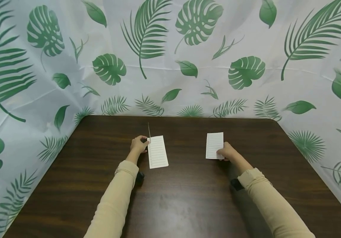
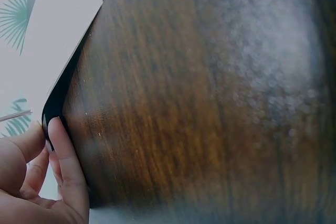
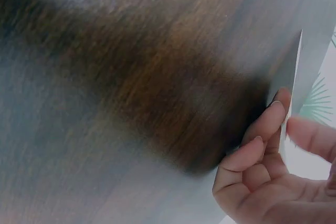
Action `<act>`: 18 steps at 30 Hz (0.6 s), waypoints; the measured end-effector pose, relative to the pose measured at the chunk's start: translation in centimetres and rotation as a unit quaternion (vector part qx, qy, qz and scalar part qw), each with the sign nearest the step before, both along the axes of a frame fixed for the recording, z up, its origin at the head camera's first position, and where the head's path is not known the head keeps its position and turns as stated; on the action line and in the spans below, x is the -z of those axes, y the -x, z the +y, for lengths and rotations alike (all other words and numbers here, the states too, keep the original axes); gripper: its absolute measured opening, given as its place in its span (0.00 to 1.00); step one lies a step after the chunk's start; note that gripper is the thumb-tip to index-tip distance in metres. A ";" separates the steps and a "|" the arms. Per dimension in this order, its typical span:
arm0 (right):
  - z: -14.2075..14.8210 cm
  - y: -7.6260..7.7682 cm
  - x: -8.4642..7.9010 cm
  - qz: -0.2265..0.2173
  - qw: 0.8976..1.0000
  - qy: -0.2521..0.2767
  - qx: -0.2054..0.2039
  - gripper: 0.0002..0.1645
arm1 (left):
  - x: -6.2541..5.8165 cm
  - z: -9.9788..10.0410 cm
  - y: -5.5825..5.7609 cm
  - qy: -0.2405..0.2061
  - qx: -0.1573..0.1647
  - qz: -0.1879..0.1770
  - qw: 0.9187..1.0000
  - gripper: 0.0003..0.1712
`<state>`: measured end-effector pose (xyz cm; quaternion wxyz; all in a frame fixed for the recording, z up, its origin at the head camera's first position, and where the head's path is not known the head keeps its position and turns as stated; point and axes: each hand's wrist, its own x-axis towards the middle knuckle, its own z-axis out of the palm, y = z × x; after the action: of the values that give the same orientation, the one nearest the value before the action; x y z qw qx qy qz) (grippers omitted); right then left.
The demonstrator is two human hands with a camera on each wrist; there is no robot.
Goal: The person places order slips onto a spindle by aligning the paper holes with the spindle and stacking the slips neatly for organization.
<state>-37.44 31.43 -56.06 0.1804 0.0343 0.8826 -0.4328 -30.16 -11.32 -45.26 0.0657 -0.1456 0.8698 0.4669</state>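
Observation:
My left hand [image 1: 139, 144] pinches the left edge of a small lined notepad [image 1: 158, 152] between thumb and fingers. A thin strip [image 1: 149, 130], perhaps a cover seen edge-on, stands up from that edge. From the left wrist, the notepad [image 2: 65, 19] looks raised at a slant over the table, with the thumb [image 2: 31, 139] on one side and fingertips on the other. My right hand [image 1: 228, 152] holds a lined paper sheet [image 1: 214, 145] by its lower right corner. In the right wrist view the sheet [image 3: 295, 82] appears nearly edge-on between thumb and curled fingers.
The dark wooden table [image 1: 170, 191] has a glossy patch of light near the front. Behind it and at both sides hangs a white sheet [image 1: 164, 79] printed with green leaves. Dark wrist-worn items [image 1: 140, 177] sit below both cuffs.

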 end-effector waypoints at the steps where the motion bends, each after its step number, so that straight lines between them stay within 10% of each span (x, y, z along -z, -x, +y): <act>1: -1.4 -1.8 -2.7 -0.003 1.000 -0.003 0.007 0.16 | 0.0 0.0 0.0 -0.001 0.000 0.000 1.000 0.19; 4: -3.0 -4.0 -5.7 -0.017 1.000 -0.007 0.024 0.16 | 0.1 0.0 -0.1 -0.003 -0.001 0.003 1.000 0.18; 10: 0.4 -0.3 0.7 -0.011 0.999 0.014 0.045 0.13 | 0.2 0.1 -0.1 -0.023 -0.009 -0.010 1.000 0.18; 18: 0.8 0.2 1.4 -0.011 0.997 0.039 0.071 0.18 | 0.2 -0.1 0.4 -0.050 -0.012 -0.015 0.999 0.19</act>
<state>-37.66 32.19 -57.45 0.1599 0.0945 0.8586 -0.4779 -30.53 -11.45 -45.51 0.0810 -0.1594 0.8422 0.5086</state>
